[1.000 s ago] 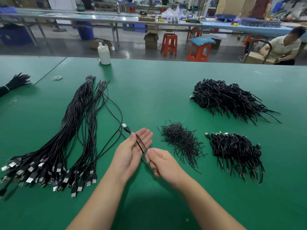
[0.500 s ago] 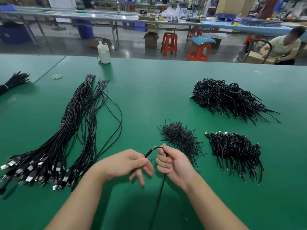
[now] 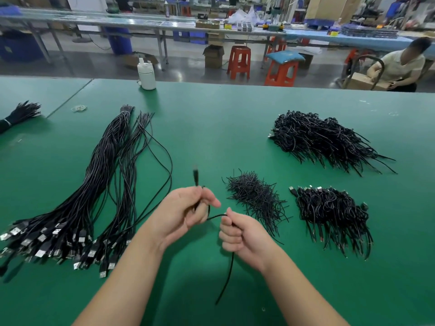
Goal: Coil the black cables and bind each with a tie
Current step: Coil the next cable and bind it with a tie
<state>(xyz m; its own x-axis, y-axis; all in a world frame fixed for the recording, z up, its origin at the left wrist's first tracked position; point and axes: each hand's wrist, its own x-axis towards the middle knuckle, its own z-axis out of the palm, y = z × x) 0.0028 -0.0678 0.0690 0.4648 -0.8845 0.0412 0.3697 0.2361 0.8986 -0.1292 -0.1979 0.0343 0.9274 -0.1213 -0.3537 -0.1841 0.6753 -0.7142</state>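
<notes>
- The black cable (image 3: 215, 216) runs between my hands, thin, light, limp; I judge it best gripped near the plug.
- My left hand (image 3: 186, 208) pinches its plug end; my right hand (image 3: 237, 231) fists around its length.
- Ties (image 3: 255, 196) lie just beyond my right hand.

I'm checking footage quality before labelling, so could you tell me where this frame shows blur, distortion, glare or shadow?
Head view: wide-angle bending bows the table edge and the far benches; the plug above the left hand is motion-blurred, while the ties look sharp; soft shadow lies on the mat under the arms and the right hand; the floor shows glare; the seated person's face is blurred.
</notes>
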